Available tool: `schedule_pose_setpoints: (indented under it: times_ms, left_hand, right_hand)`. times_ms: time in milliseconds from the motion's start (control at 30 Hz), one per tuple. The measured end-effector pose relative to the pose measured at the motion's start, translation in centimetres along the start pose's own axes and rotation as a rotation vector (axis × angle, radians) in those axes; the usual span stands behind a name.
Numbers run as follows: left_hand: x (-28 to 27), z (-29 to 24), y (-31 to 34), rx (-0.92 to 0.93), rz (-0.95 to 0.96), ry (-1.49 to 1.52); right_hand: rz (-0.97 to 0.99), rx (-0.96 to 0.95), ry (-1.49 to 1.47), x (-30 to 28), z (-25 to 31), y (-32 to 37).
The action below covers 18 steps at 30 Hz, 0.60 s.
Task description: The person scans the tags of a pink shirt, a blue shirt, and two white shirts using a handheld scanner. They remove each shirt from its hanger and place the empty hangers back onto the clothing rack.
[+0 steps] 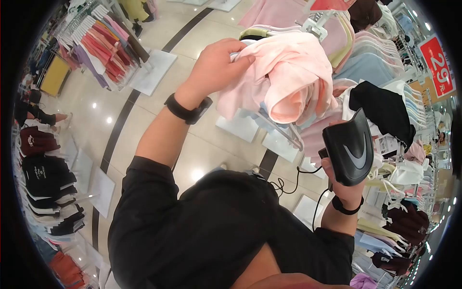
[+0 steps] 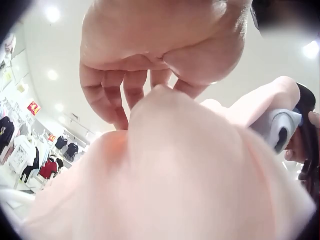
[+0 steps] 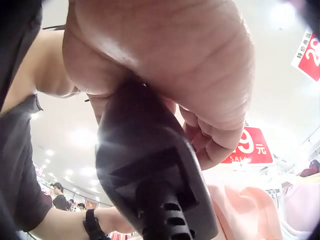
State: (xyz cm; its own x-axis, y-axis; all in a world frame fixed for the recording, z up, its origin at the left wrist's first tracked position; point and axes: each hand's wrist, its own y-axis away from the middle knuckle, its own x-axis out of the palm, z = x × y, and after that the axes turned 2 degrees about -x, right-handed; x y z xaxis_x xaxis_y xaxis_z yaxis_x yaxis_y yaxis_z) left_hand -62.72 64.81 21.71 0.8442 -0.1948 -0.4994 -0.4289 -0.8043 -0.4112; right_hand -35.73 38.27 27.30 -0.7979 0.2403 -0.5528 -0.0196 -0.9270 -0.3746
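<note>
A: What does the head view show?
B: The pink garment lies bunched on top of a clothes rack. The left hand pinches its edge; the right hand is wrapped round a black corded device, held apart from the cloth.
A: How would you go on?
B: I'd spread those rolled folds before bringing the device closer; cloth this soft will probably slump back.
A: Anything in the way?
B: The cord hangs beneath the device and could snag on the rack. A black garment crowds in just beyond it.
A: And the left wrist view?
B: The fingers bend down onto the fabric, which fills the foreground. A light hold should do; a hard tug might drag everything off.
A: Right wrist?
B: The cord leaves the handle's base, so I'd allow slack there. A red sale sign shows behind the hand, and people are well apart from the work.
</note>
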Motion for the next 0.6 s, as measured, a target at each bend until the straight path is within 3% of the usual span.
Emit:
schedule_pose_setpoints:
  times_ms: [100,233,267,333,400,467,500,567,600]
  left_hand:
    - [-0.4,-1.0,-0.5,0.02,-0.159,-0.031]
    - [-1.9,-4.8,-1.7,-0.002,-0.289,0.106]
    - [-2.0,-5.3,-2.1,0.056,-0.313,0.102]
    - [-5.5,-7.0,-2.8,0.193,0.026,0.048]
    - [-5.3,-8.2,-2.8,0.338,0.03,0.066]
    - [-0.6,-10.5,-2.3,0.484,-0.3,0.164]
    - [0.2,-11.4,-1.9,0.574,-0.238,0.187]
    - [1.0,-12.6,-1.2,0.753,-0.112,0.228]
    - [1.0,-12.7,-0.8,0.744,-0.104,0.252]
  right_hand:
    - [-0.074,0.076,-0.04,0.5,-1.0,0.5]
    - [-0.007,-0.018,-0.014,0.9,1.0,-1.6]
    - [-0.016,-0.094,-0.012,1.1,0.7,-2.1]
    - [-0.006,-0.148,-0.079,1.5,0.9,-3.4]
    - [0.025,-0.109,-0.215,2.4,2.2,-4.8]
    - [-0.025,-0.2,-0.208,3.1,1.5,-6.1]
    - [-0.049,-0.246,-0.204,3.4,1.4,-6.4]
    - [-0.046,-0.149,-0.154,3.2,1.9,-6.1]
    - [-0.031,-0.212,0.035,2.3,1.0,-6.0]
